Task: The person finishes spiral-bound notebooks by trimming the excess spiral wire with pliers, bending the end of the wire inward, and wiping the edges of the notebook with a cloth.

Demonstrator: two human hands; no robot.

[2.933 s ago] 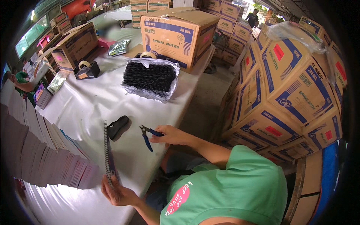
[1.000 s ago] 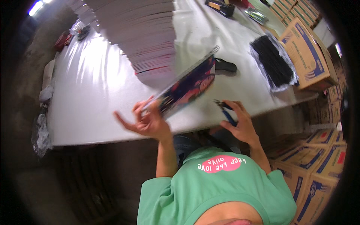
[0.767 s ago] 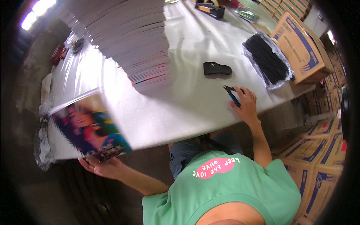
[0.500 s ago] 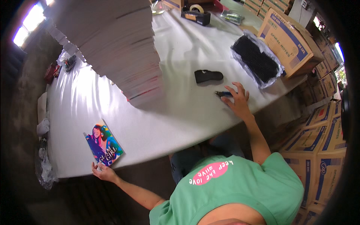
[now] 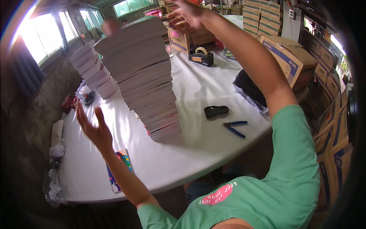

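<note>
Left grip (image 5: 97, 133) and right grip (image 5: 191, 14) look bare, fingers apart; tall book stack (image 5: 141, 72) between them.
Stack stands on the counter (image 5: 202, 152), edges uneven. Right grip is up near its top; can't tell if touching. Left grip hangs in the air to its left, apart in view. My read: stack looks tippy, so contact from both sides, palms flat, even pressure, no one-sided shove. Spiral notebook (image 5: 125, 157) lies on the near side of left grip, partly behind the left forearm (image 5: 131, 183); keep elbow off. Nippers (image 5: 229, 125) sit well below right grip; don't snag them.
</note>
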